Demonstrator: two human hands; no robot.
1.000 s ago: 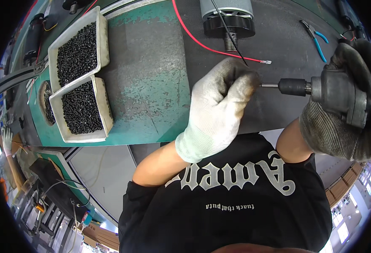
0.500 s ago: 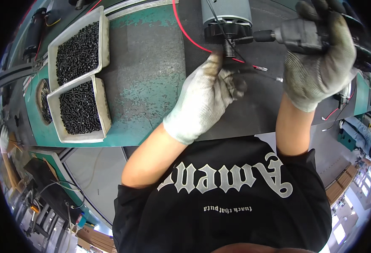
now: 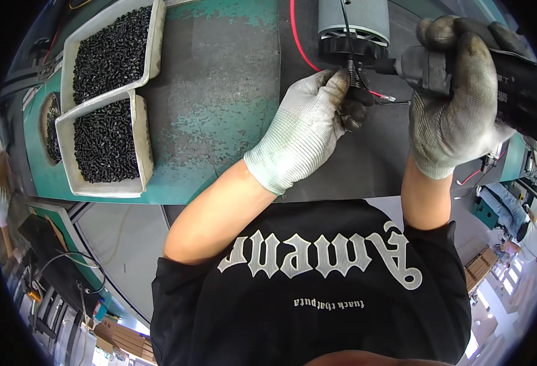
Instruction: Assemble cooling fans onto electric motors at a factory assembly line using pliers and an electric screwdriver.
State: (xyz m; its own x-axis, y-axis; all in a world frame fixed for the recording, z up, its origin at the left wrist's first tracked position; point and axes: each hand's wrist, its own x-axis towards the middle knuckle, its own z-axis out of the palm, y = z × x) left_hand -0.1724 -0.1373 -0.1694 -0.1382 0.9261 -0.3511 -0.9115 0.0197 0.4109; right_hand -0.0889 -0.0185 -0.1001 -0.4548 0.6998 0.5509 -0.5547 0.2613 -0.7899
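A grey cylindrical motor (image 3: 354,23) with a black end collar lies at the top centre, its ridged metal shaft (image 3: 354,74) pointing toward me. My left hand (image 3: 308,119), in a white glove with darkened fingertips, is closed round the lower end of that shaft; the fingers partly hide it. My right hand (image 3: 463,104), gloved likewise, grips a black power screwdriver (image 3: 427,68). Its nose points left, up against the side of the motor's collar, and the tip is hard to make out. A red wire (image 3: 299,43) and a black wire (image 3: 346,27) run beside the motor.
Two white bins (image 3: 153,46) of small black screws stand on the left of the worn green-and-grey bench (image 3: 219,116), beside a round container (image 3: 44,131). A black mat (image 3: 317,183) lies under my hands. Another person's gloved hand (image 3: 2,206) shows at the far left.
My left hand has moved in closer to the shaft and its fingers have closed there. The screwdriver's nose has come nearer the collar. The whole view has shifted slightly.
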